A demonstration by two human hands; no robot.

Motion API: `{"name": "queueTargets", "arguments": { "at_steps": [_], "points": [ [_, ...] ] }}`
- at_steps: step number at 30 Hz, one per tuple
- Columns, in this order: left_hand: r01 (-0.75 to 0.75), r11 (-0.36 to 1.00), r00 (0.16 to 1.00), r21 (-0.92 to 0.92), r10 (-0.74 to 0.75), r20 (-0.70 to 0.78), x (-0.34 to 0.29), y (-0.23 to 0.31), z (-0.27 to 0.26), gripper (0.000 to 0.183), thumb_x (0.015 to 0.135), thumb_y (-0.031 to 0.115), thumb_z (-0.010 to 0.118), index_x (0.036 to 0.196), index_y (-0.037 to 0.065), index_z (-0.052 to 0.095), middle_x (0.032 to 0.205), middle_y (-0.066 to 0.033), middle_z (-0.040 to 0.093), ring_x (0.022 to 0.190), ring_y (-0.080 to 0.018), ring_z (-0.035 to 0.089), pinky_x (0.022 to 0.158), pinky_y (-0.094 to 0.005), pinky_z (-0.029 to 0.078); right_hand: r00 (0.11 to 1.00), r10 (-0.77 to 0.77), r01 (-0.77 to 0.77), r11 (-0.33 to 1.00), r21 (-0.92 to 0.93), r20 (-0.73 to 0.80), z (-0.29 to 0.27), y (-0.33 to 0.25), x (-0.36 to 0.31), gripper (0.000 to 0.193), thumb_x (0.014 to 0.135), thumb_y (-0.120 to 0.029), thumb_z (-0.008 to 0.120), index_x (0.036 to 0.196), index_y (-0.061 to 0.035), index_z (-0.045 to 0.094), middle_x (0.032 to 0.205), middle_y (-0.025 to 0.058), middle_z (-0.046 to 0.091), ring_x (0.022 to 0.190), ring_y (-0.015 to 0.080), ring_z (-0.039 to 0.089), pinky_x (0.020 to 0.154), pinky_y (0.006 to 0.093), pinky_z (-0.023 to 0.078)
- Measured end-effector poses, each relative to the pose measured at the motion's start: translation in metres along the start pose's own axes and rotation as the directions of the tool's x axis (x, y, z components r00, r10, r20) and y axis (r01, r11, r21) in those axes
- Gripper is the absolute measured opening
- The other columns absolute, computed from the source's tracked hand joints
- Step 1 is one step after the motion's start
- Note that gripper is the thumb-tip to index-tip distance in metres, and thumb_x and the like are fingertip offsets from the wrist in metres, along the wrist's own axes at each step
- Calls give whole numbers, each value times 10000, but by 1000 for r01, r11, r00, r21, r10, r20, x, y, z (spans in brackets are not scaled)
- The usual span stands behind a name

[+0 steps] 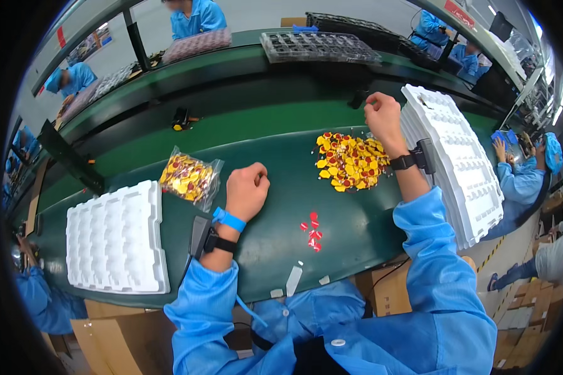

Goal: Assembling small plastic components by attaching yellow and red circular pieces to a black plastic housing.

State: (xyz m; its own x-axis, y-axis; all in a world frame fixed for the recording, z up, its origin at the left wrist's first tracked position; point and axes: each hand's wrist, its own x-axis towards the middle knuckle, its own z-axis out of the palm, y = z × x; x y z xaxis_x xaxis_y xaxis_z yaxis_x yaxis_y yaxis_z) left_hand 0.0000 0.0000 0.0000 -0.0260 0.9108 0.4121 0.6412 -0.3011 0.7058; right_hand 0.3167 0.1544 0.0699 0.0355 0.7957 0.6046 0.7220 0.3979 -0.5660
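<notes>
My left hand (pixel 247 189) is closed over the green table, fingers curled in; whatever it may hold is hidden. It is nearest to a clear plastic bag (pixel 190 177) filled with small yellow and red pieces. Past the loose pile (pixel 353 161) of similar yellow and red parts, my right hand (pixel 385 117) hovers with fingertips pinched together. Anything between those fingertips is too small to tell. A few round red pieces (pixel 314 232) lie apart, between my forearms and closer to me.
White moulded trays stand at both sides: a low stack (pixel 116 240) on the left, a taller stack (pixel 456 162) on the right. A small black-and-yellow object (pixel 181 119) lies on the far green strip. Clear trays (pixel 319 49) rest on the shelf beyond. Several co-workers in blue sit around.
</notes>
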Motion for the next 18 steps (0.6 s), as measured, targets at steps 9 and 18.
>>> {"name": "queueTargets", "arguments": {
  "at_steps": [9,18],
  "points": [
    [-145,986,989,85,143,32,3,7,6,67,772,77,602,798,28,639,606,-136,581,576,-314,593,556,-411,446,992,4,-53,923,-381,-129,36,80,64,259,758,-167,673,976,-31,706,834,214,702,724,378,686,717,457,556],
    [-109,992,989,65,102,104,3,8,3,80,792,85,575,781,18,616,691,-164,637,671,-376,627,608,-481,478,921,132,-23,957,-288,367,51,72,92,575,758,-171,750,1294,-36,593,997,192,707,767,286,723,676,381,597]
  ]
}}
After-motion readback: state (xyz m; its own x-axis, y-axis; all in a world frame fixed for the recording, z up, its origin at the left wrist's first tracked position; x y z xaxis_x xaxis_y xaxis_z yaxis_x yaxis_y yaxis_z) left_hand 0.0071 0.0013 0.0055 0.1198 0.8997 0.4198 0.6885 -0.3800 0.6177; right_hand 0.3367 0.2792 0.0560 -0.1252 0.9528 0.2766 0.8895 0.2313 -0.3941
